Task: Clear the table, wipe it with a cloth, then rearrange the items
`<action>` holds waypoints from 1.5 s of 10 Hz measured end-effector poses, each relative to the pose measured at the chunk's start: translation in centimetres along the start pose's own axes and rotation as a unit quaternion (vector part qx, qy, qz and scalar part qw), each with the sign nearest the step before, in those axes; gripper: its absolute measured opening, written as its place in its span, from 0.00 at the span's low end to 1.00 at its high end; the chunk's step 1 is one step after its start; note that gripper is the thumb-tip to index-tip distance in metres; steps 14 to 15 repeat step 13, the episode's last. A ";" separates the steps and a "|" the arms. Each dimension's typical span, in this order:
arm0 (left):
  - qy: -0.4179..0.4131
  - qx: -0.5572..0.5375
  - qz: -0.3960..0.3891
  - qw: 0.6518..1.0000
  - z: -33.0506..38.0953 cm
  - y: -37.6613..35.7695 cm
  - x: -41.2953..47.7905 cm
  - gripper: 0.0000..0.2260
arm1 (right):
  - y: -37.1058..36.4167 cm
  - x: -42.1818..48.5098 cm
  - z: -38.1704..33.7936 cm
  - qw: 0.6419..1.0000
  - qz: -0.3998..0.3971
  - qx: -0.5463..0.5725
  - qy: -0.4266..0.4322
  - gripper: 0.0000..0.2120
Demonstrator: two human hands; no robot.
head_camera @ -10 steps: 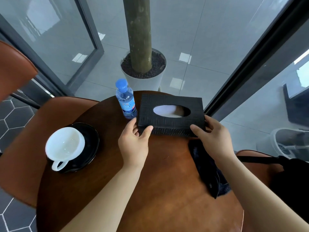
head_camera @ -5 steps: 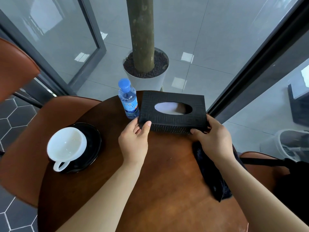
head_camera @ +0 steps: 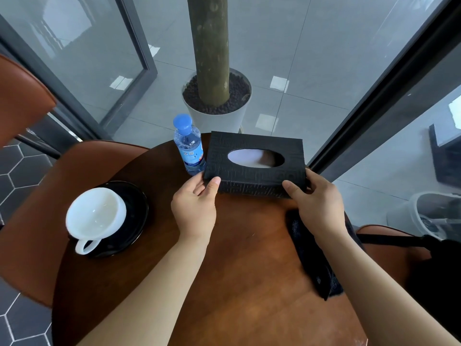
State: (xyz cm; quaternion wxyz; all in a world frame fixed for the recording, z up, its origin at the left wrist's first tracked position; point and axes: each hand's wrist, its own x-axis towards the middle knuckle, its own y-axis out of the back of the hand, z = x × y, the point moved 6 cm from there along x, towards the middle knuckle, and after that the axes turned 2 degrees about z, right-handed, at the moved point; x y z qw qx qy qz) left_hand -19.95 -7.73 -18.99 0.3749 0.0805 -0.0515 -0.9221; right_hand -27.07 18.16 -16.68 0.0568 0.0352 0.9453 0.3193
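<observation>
A black textured tissue box (head_camera: 252,146) with an oval opening sits at the far side of the round brown table (head_camera: 237,283). My left hand (head_camera: 195,208) grips its near left corner and my right hand (head_camera: 319,203) grips its near right corner. A small water bottle (head_camera: 188,146) with a blue cap stands just left of the box. A white cup (head_camera: 96,216) rests on a black saucer (head_camera: 136,216) at the table's left edge. A dark cloth (head_camera: 311,260) lies on the right side, partly under my right forearm.
A white pot (head_camera: 217,121) holding a thick trunk stands on the tiled floor just beyond the table. Brown chairs sit at the left (head_camera: 32,208) and right (head_camera: 389,245). Glass walls with dark frames close in behind.
Both hands keep their grip on the tissue box, which has shifted slightly farther across the table, closer to the bottle. The cup, saucer and cloth have stayed put.
</observation>
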 end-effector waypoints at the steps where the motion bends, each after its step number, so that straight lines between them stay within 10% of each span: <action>1: -0.007 -0.001 0.001 1.000 0.0 0.3 0.0 0.13 | -0.2 -0.3 -0.2 1.000 0.000 0.002 0.002 0.12; 8: -0.023 0.094 -0.023 0.995 0.6 0.9 0.1 0.16 | -0.5 -0.4 -0.4 1.000 -0.007 0.022 -0.010 0.12; 11: -0.140 0.435 -0.142 0.878 2.4 1.6 -1.1 0.32 | 0.6 -1.2 -1.5 1.000 -0.026 0.010 -0.011 0.24; 15: -0.235 0.501 -0.170 0.815 4.8 3.5 -3.2 0.33 | 1.7 -3.7 -3.6 0.993 -0.046 -0.101 0.038 0.26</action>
